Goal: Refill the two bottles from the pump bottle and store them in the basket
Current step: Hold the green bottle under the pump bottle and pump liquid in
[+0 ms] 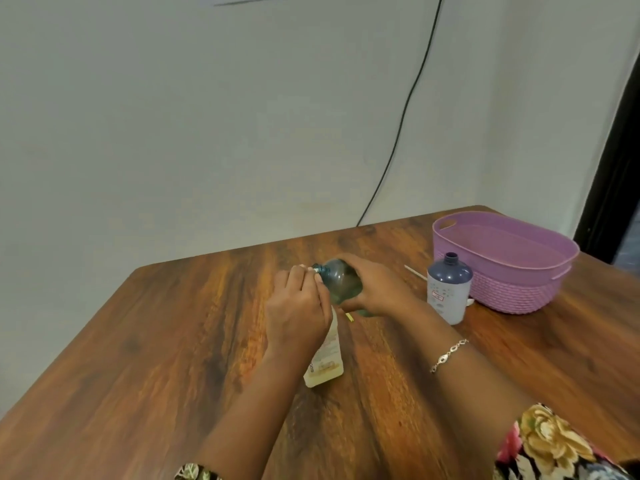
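A pale wall (207, 133) backs a wooden counter (166, 341), whose near edge and both lower corners are cut off by the frame. A paper strip at the top of the wall is also cut off. A black cable (408, 98) runs down the wall and disappears behind the counter's far edge, up and right of the fingers.

The left hand (298, 306) has its fingers (311, 275) bunched together, pinching at the mouth of the green bottle (341, 280). Something whitish shows there, too small to identify. Directly under this hand a cream bottle (327, 362) stands on the counter. Its top is hidden behind the hand, so I cannot tell whether it is capped. A small yellow bit (350, 317) shows just below the right thumb and is unclear.

The right hand (377, 285) grasps the green bottle's body, fingers (360, 266) curled over its top and the thumb underneath. It holds the bottle above the counter, tilted, with the neck pointing left toward the left fingers. The bottle's base is hidden in the palm.

To the right of the right hand, apart from it, a blue-grey bottle (448, 289) stands upright with its neck uncapped, and its label is blurred. A thin white stick (415, 273) lies behind it, partly hidden. Farther right sits a purple basket (512, 292), just beside that bottle. A dark door frame (613, 168) is cut off at the right edge.
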`<control>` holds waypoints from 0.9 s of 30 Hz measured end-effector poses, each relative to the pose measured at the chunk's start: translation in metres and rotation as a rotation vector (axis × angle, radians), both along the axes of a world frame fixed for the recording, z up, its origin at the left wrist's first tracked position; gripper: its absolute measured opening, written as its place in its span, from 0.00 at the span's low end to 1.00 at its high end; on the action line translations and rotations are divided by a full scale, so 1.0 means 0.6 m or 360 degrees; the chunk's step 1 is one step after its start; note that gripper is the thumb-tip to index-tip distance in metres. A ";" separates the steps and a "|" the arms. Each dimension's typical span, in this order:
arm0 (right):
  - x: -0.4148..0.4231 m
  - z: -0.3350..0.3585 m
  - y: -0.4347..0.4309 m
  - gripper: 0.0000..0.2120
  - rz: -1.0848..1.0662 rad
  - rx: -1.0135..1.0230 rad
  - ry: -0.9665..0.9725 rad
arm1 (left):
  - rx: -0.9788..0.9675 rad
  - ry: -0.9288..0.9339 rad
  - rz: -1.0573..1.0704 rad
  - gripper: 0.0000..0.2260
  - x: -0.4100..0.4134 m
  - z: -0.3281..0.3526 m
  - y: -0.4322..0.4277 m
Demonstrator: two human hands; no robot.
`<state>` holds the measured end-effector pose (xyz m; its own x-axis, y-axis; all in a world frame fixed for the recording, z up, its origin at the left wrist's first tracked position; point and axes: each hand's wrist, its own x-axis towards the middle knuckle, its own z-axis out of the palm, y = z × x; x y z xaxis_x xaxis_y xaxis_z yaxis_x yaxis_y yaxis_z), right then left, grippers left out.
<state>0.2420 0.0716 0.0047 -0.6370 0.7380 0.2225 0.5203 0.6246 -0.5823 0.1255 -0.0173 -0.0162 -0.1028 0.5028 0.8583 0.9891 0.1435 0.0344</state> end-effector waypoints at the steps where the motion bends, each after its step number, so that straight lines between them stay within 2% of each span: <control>1: 0.000 0.000 -0.002 0.39 0.0005 0.0014 0.0021 | -0.0007 0.0002 -0.0007 0.17 0.001 -0.002 -0.001; 9: 0.000 0.030 -0.007 0.37 0.0015 0.0087 -0.0012 | 0.0075 -0.0238 -0.0079 0.17 0.007 0.020 -0.005; 14: 0.002 0.015 -0.005 0.38 0.0017 0.0039 -0.0061 | -0.0021 -0.0092 0.0001 0.17 0.012 0.011 -0.011; 24: 0.008 0.027 0.002 0.40 0.0057 0.0072 -0.0054 | 0.0002 -0.0105 -0.0026 0.17 0.015 0.032 -0.012; 27: 0.007 0.013 0.004 0.39 0.0066 0.0051 -0.0050 | -0.0090 0.0003 0.0080 0.18 0.020 0.018 -0.011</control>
